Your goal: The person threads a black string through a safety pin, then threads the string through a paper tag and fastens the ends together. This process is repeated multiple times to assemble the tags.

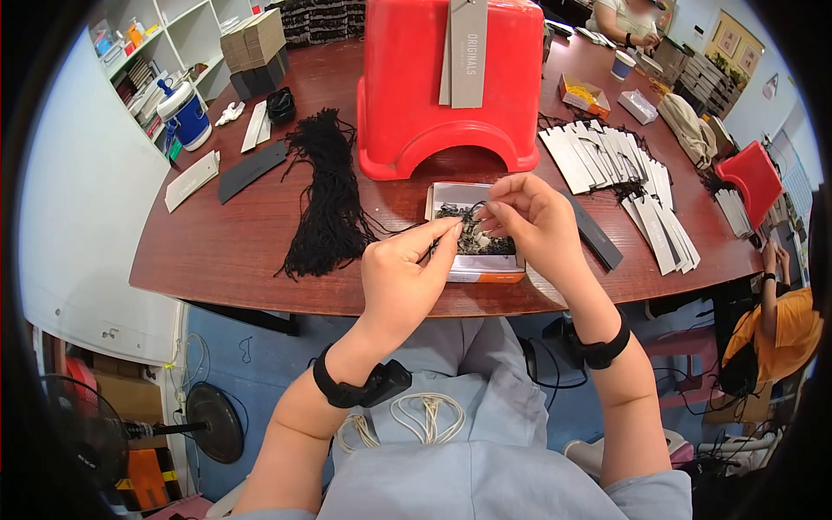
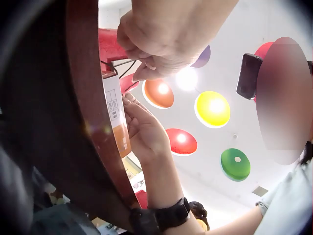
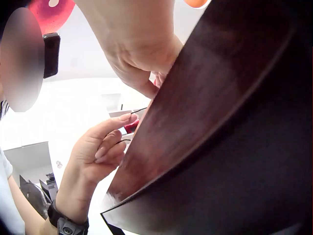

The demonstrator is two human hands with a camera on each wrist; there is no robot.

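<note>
My left hand [image 1: 400, 270] pinches a thin black cord [image 3: 139, 110] between thumb and forefinger, just over the near left side of a small open box [image 1: 490, 276]. The right hand [image 1: 544, 232] is above the box's right side, its fingers bent and thumb near the forefinger; in the left wrist view the cord runs down to its fingertips. Small dark and pale pieces [image 1: 485, 243] fill the box, partly hidden by the hands. A thick bundle of black cords [image 1: 325, 199] lies to the left, with loose strands reaching toward my left hand.
Behind the box stands an upturned red stool [image 1: 451, 130] bearing grey tags [image 1: 468, 56]. Fanned white tags [image 1: 598, 156] and a dark tag strip [image 1: 594, 230] lie right; more tags [image 1: 192, 180] and a blue jug [image 1: 184, 113] are left. Other people sit around the table [image 1: 234, 251].
</note>
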